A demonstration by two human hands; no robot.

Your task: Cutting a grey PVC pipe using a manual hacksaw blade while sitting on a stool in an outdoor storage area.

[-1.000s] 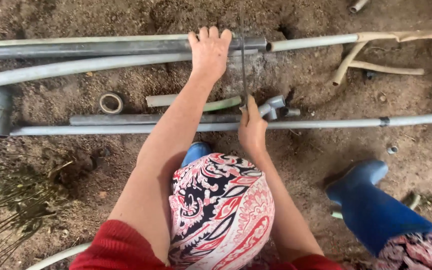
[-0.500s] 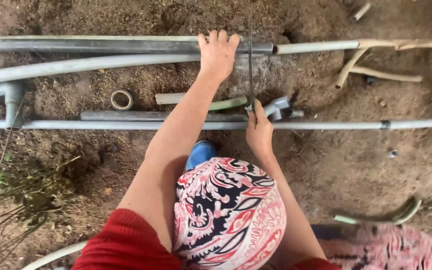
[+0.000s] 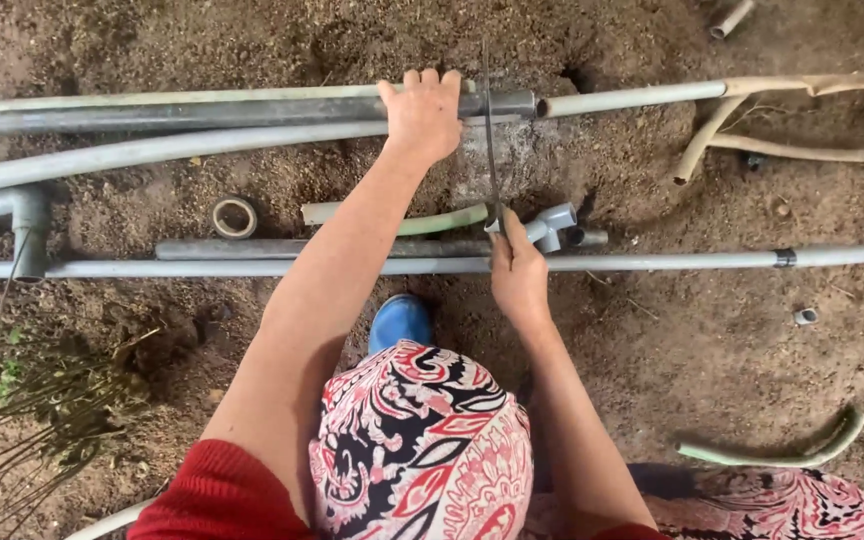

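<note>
**Hacksaw blade set across a grey pipe on bare soil**

The left hand (image 3: 422,115) presses down on the dark grey pipe (image 3: 202,113), fingers curled over it. The right hand (image 3: 517,275) grips the near end of a thin hacksaw blade (image 3: 489,140), which crosses the pipe just beside the left hand. A grey tee fitting (image 3: 552,225) lies next to the right hand.

- Just the one head cam, looking pretty much straight down past the wearer's knee at the dirt ground (image 3: 252,40).
- Sat close, about arm's reach above the pipes (image 3: 202,112), both forearms filling mid-frame.
</note>
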